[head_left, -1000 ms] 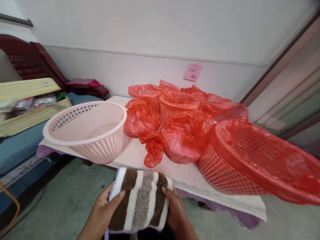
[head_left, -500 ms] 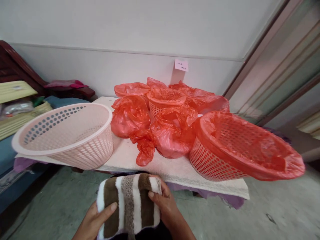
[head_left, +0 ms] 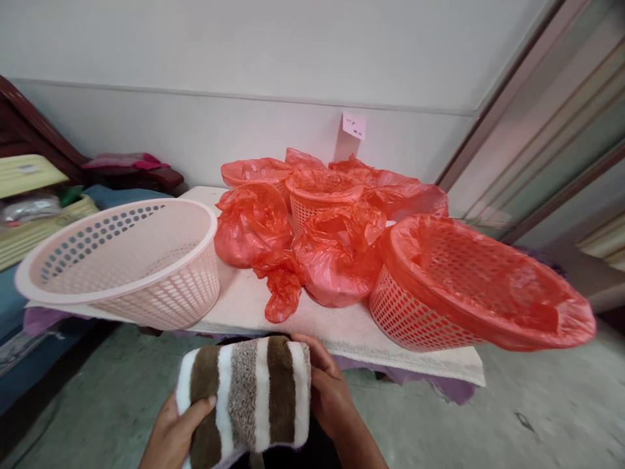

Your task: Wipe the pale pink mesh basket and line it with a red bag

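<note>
Between my two hands is a folded plush cloth point(head_left: 244, 391) with brown, white and grey stripes, held up in front of the table's near edge. My left hand point(head_left: 178, 426) grips its lower left side, thumb on top and fingers hidden beneath. At the right edge, my right hand point(head_left: 329, 384) is closed on the cloth, its fingertips out of sight behind it. Beyond the cloth stands an unlined pale pink plastic basket point(head_left: 195, 293) on the left. A basket lined with a red plastic bag point(head_left: 424, 319) stands on the right.
A white cloth-covered table point(head_left: 239, 312) runs along the wall. Several red bags and lined baskets crowd its middle and back, including a bunched bag point(head_left: 251, 228) and a filled-looking bag point(head_left: 336, 273). A small paper note point(head_left: 354, 125) is on the wall. Yellow trays point(head_left: 29, 176) are at far left.
The cloth has shifted slightly left and tilted. My right thumb has left the cloth's front face, and that hand has moved to its right edge. My left hand still grips it.
</note>
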A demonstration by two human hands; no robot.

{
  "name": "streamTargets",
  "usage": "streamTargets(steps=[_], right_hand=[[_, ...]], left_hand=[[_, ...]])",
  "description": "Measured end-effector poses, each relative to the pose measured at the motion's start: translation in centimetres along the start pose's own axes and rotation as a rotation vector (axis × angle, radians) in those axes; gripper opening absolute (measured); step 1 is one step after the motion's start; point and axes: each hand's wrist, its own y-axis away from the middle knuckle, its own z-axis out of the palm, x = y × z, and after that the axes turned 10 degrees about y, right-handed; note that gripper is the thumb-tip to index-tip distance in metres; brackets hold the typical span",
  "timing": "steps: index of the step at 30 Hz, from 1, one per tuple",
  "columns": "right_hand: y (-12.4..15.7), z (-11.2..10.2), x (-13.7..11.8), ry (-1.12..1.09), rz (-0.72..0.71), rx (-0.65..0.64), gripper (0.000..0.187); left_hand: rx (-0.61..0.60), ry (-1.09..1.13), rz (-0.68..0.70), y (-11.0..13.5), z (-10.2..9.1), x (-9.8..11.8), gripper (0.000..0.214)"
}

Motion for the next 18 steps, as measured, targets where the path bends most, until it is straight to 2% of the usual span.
streamTargets(steps=[4, 11, 15, 18], right_hand=[[0.08, 0.52, 0.14, 0.075, -0.048, 0.020, 0.041], [-0.32, 0.56, 0.01, 0.261, -0.247, 0.092, 0.024], [-0.42, 0.43, 0.21, 0.143, -0.222, 0.156, 0.018], [-0.82, -0.05, 0.74, 0.104, -0.212, 0.142, 0.017]], left_hand=[[-0.024, 0.001, -0.015, 0.02, -0.06, -0.17, 0.071], [-0.028, 0.001, -0.013, 0.35, 0.30, 0.03, 0.072], [-0.011, -0.007, 0.013, 0.64, 0.33, 0.16, 0.067], [0.006, -0.019, 0.024, 0.71, 0.25, 0.22, 0.063]])
